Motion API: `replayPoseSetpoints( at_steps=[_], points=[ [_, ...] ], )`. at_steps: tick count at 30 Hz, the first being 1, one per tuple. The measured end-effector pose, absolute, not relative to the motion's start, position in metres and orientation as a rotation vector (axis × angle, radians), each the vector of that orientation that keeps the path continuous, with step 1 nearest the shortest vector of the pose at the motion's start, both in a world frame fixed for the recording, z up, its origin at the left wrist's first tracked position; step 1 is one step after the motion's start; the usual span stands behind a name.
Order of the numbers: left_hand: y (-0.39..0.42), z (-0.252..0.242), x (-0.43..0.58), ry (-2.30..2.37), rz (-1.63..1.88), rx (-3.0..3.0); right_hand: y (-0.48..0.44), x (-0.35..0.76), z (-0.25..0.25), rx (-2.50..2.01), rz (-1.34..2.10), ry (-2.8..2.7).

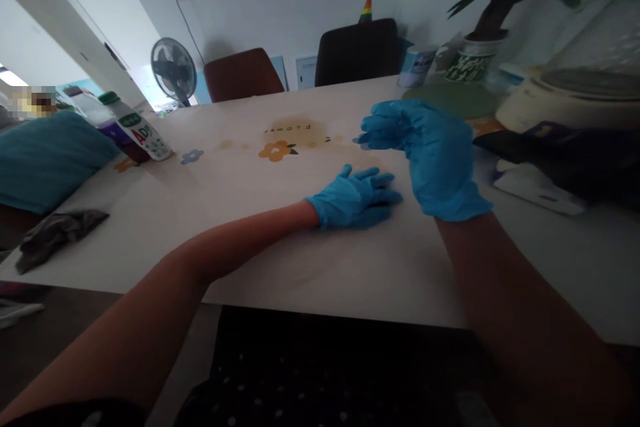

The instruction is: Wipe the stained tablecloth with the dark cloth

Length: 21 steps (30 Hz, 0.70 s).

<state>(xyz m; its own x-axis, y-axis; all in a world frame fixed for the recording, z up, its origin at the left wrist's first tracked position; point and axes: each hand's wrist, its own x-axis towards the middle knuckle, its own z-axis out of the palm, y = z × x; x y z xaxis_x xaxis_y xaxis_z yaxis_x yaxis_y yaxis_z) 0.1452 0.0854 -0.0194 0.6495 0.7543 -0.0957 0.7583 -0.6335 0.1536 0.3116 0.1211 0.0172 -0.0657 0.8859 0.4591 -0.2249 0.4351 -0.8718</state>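
Note:
Both my hands wear blue disposable gloves. My left hand (355, 199) lies flat on the white table (240, 193), palm down, fingers spread and nothing held. My right hand (433, 153) is raised above the table to the right of it, bent at the wrist, with its fingers stretched leftward and slightly curved. I see nothing in it; its palm side is partly hidden. Beyond the hands, the tabletop carries an orange printed flower (275, 151) and yellowish staining around the lettering.
Two bottles, one white with a green cap (145, 137), stand at the left. A crumpled grey cloth (60, 233) lies on the left corner. At the right are a potted plant (473, 57), a cylindrical can (416, 67), a cream appliance (565, 103) and a dark item (590, 167). Chairs stand behind.

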Motion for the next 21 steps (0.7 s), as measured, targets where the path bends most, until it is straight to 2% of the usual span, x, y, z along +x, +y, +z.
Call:
replayPoseSetpoints(
  at_steps=[4, 8, 21],
  points=[
    [0.136, -0.028, 0.163, 1.386, 0.071, 2.614, 0.124, 0.315, 0.016, -0.683, 1.003, -1.340],
    [0.152, -0.032, 0.164, 1.383, 0.140, 2.637, 0.127, 0.318, 0.015, -0.703, 1.000, -1.319],
    [0.025, -0.030, 0.031, 1.339, 0.182, 2.504, 0.130, 0.314, 0.006, -0.768, 1.105, -1.256]
  ],
)
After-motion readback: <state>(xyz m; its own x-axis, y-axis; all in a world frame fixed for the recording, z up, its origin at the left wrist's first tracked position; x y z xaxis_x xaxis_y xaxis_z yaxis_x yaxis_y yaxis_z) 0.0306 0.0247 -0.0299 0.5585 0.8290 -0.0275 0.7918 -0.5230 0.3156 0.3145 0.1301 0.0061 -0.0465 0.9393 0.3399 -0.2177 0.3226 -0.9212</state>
